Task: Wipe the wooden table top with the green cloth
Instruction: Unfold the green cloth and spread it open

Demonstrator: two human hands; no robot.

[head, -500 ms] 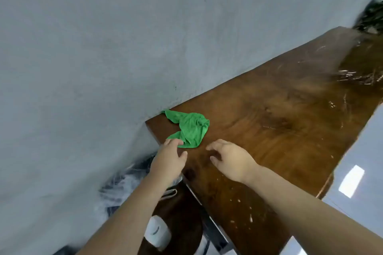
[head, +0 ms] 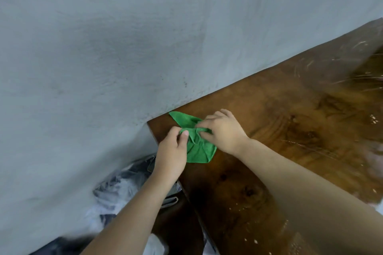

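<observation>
The green cloth (head: 198,147) lies crumpled near the left corner of the dark wooden table top (head: 290,122), close to the wall. My left hand (head: 172,153) pinches the cloth's left edge between thumb and fingers. My right hand (head: 223,130) grips the bunched middle of the cloth from the right, fingers curled into the fabric. One corner of the cloth sticks out toward the wall behind my hands.
A grey plaster wall (head: 124,47) runs along the table's far edge. Below the table's left end lie clear plastic bags and dark clutter (head: 120,190). Pale scratches and specks mark the wood at the right (head: 352,80).
Both hands have moved forward from just short of the cloth onto it and closed on it. The cloth is more bunched between them.
</observation>
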